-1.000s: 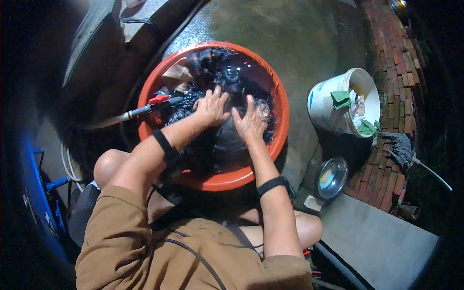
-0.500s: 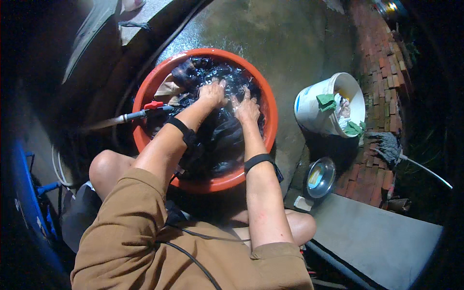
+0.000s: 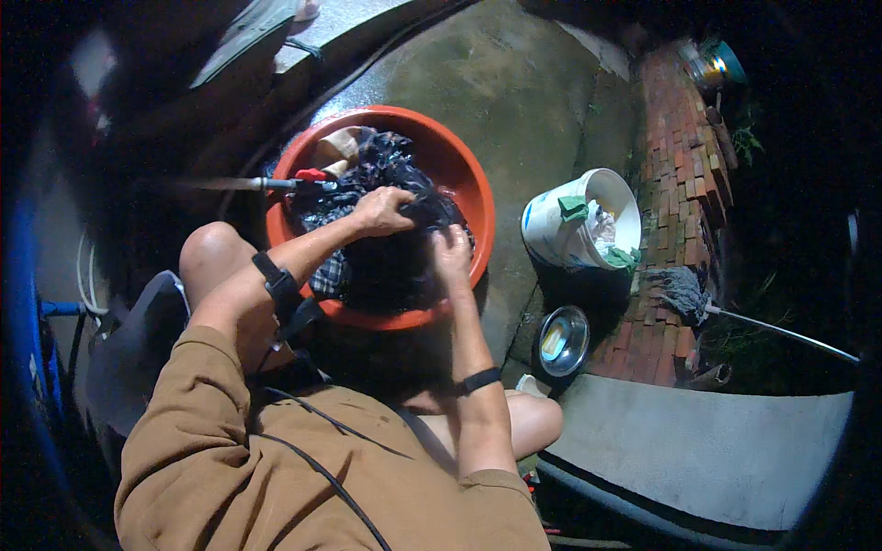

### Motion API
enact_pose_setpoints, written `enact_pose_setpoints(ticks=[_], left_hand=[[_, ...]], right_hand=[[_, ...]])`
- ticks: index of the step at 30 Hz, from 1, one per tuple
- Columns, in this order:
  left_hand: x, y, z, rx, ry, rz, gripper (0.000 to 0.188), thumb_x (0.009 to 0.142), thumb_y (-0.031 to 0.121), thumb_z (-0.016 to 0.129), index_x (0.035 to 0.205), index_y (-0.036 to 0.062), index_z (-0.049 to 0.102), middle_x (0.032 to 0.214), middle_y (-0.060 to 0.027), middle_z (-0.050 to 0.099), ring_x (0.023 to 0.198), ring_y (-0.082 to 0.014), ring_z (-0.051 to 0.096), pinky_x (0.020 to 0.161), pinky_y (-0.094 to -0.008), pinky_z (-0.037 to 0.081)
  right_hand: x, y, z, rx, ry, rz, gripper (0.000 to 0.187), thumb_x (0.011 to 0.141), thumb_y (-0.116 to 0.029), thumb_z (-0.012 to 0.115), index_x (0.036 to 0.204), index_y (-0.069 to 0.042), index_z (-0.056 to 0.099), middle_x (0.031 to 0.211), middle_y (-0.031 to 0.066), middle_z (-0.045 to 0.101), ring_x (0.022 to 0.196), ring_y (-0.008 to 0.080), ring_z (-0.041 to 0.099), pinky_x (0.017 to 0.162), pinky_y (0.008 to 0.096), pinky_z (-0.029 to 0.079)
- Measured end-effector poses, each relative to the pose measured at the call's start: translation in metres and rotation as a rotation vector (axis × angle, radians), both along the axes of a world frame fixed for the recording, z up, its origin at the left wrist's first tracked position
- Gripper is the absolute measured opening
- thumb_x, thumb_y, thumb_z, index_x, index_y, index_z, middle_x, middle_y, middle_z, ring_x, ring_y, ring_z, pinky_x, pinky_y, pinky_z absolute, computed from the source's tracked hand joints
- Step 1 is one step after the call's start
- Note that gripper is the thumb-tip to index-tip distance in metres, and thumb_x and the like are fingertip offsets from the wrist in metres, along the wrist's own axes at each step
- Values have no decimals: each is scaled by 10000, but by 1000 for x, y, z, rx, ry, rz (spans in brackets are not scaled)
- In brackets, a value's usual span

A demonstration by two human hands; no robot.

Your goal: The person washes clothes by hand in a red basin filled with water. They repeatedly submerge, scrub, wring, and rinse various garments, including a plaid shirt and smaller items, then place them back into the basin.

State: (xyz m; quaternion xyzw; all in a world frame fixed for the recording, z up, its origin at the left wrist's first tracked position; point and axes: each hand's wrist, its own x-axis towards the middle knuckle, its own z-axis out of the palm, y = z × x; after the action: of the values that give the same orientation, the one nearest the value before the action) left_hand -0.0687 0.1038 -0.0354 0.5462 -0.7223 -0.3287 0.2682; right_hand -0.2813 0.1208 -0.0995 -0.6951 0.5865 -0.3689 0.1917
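A round orange tub [image 3: 473, 174] in front of me holds a heap of dark wet clothes [image 3: 395, 262], with a beige cloth [image 3: 340, 147] and a plaid piece [image 3: 331, 274] among them. My left hand [image 3: 381, 211] is closed on a bunched dark wet garment [image 3: 430, 204] over the middle of the tub. At the tub's right side, my right hand [image 3: 450, 255] is against the dark cloth, its fingers smeared by motion. A grey pipe with a red-handled tap [image 3: 310, 174] reaches over the tub's left rim.
To the right stands a white bucket [image 3: 548, 230] with green and pale cloths in it. Nearer me is a metal basin [image 3: 571, 344] with a yellowish item inside. A mop [image 3: 680, 292] lies on the brick strip [image 3: 675, 174]; a grey slab [image 3: 689, 450] lies at lower right.
Both hands, spread in the water before, have come up and nearer; the left has gripped dark cloth. The clothes are now heaped higher, and the whole view has shifted.
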Motion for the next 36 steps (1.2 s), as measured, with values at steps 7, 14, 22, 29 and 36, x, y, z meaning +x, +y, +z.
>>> enact_pose_setpoints(ticks=[7, 14, 22, 29, 36], left_hand=[[-12, 52, 74, -195, 50, -269, 363, 673, 291, 726, 935, 54, 645, 806, -185, 640, 786, -369, 635, 694, -442, 501], [26, 61, 70, -27, -375, -387, 562, 696, 578, 675, 762, 23, 611, 729, -170, 607, 743, -371, 618, 651, -472, 488], [17, 59, 13, 199, -661, -231, 1388, 410, 621, 867, 1523, 279, 111, 1572, -165, 107, 1402, -500, 120, 1023, -716, 221], [-6, 17, -49, 160, -676, -65, 1339, 443, 528, 888, 1512, 266, 125, 1539, -183, 154, 1298, -455, 323, 948, -666, 364], [-30, -49, -55, 375, -716, 33, 1290, 533, 481, 883, 1522, 306, 73, 1565, -95, 171, 1304, -411, 378, 885, -612, 486]], right_hand=[[-26, 59, 108, 126, -546, 246, 285, 863, -52, 620, 1142, -3, 592, 1019, 58, 645, 932, 150, 595, 848, 313, 480], [-41, 77, 92, 105, 104, 243, 283, 862, -195, 678, 1081, -22, 630, 960, 101, 599, 920, 221, 573, 843, 333, 458], [43, 45, 21, 257, 678, 98, 680, 849, -632, 531, 1447, -369, 343, 1552, 173, 109, 1382, 512, 116, 964, 755, 257], [37, -9, -22, 149, 711, 82, 708, 826, -493, 645, 1439, -360, 316, 1553, 121, 66, 1397, 512, 48, 960, 771, 261], [37, -106, 5, 558, 805, 217, 836, 741, -644, 639, 1457, -367, 309, 1563, 123, 126, 1407, 466, 100, 1019, 714, 259]])
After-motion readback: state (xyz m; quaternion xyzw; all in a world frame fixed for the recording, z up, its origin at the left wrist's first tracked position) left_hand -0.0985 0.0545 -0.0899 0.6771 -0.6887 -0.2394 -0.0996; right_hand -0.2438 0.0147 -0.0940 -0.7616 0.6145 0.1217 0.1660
